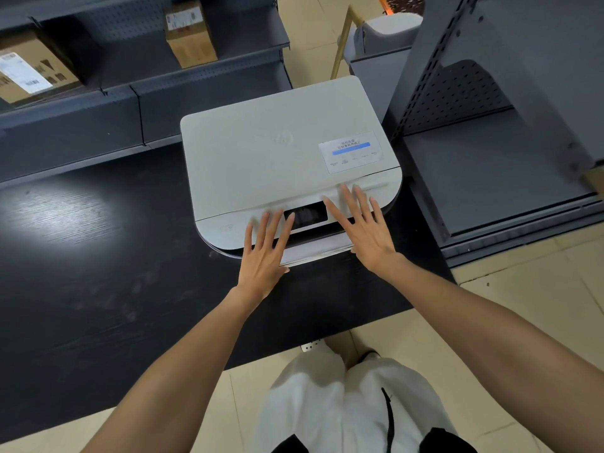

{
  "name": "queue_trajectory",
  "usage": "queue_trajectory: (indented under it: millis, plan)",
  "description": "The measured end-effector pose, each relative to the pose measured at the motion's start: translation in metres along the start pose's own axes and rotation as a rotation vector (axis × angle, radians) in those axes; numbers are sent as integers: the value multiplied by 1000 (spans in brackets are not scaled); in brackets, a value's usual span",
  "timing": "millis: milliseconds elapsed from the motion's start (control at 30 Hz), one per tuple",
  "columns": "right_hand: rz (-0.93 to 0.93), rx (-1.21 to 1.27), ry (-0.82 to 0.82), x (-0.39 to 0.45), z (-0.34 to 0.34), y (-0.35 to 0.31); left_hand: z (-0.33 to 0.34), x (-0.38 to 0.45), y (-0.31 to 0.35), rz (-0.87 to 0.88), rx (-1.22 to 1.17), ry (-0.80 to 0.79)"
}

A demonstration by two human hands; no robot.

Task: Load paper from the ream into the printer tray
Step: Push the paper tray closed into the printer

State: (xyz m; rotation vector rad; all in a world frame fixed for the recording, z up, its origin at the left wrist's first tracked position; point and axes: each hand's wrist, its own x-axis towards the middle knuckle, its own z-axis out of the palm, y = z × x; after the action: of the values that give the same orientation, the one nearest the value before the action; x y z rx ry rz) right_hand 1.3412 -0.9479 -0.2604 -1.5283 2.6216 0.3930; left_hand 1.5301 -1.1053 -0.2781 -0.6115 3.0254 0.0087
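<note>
Dark tabletop (98, 289) held a white printer (277, 152). Both my left hand (264, 253) and right hand (362, 227) lay flat, fingers spread, over its front panel.

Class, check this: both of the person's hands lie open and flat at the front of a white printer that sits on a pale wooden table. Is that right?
Not quite. The head view shows the table is black, not pale wood. The rest stands: the left hand and right hand lie open at the front of the white printer.

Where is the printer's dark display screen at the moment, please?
In the head view, the display screen sits on the front edge of the printer, right between the left hand and the right hand.
</note>
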Motion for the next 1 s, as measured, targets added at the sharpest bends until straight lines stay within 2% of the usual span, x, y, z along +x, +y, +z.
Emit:
queue_trajectory:
  millis: [433, 1000]
  plan:
    - [-25, -49, -8, 19, -8, 1, -2, 19, -14, 10, -35, -10]
    - [0, 111, 74, 31, -2, -4, -1, 33, -20, 10, 44, 27]
